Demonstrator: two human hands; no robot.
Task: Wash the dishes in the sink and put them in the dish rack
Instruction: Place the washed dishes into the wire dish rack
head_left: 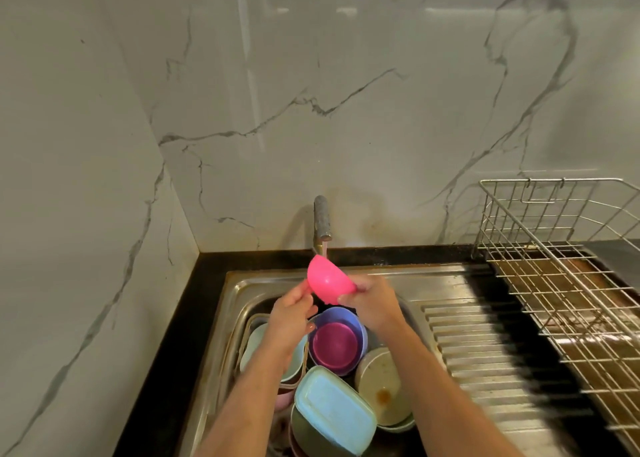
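Observation:
A pink bowl (328, 280) is held tilted over the steel sink (221, 325), under a thin stream from the tap (322, 219). My right hand (372, 302) grips its right rim. My left hand (290, 314) touches its left side with the fingers. Below in the sink sit a purple bowl (337, 340) with a magenta inside, a dirty beige plate (379, 384), a light blue rectangular container (332, 410) and a pale green dish (254, 346). The wire dish rack (561, 283) stands at the right, with nothing in it.
A ribbed steel draining board (485, 359) lies between the sink and the rack. A black counter edge (166, 346) runs along the left and back. Marble walls close the corner behind the tap.

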